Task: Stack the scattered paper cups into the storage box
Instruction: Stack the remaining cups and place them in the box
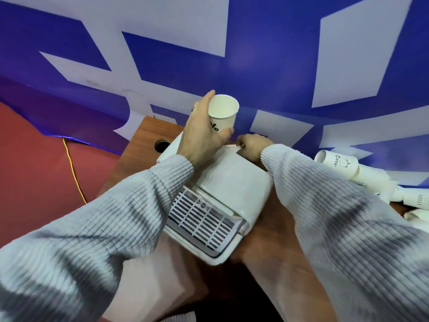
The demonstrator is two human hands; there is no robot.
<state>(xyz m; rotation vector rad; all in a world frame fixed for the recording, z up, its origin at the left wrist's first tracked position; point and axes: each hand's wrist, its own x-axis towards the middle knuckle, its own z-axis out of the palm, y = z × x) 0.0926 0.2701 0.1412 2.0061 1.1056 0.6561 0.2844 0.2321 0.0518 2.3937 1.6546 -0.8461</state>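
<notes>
Filling most of the background is a blue and white banner (267, 73), draped behind and under the far edge of the wooden bench (262, 231). On the bench sits the white storage box (234, 182), its lid apparently down, with a slatted grille (202, 219) at the near end. Well to the right lies a heap of scattered paper cups (362, 180), tipped on their sides, some already nested.

Nearest the box, the left hand (199, 133) is wrapped round one upright paper cup (221, 115), held in the air over the box's far end. The right hand (253, 146) is curled at the box's far edge and seems to pinch something thin there, perhaps a lid edge or latch; which it is cannot be told.

The main risk, as I judge it, is the lid: if the right hand loses its pinch, the lid stays or drops shut and the cup meets it rather than the inside. Squeezing the thin cup too hard could crush its wall. A cup set down tilted would make later ones nest badly. The right sleeve (329, 217) lies near the heap and could sweep cups off the bench.
</notes>
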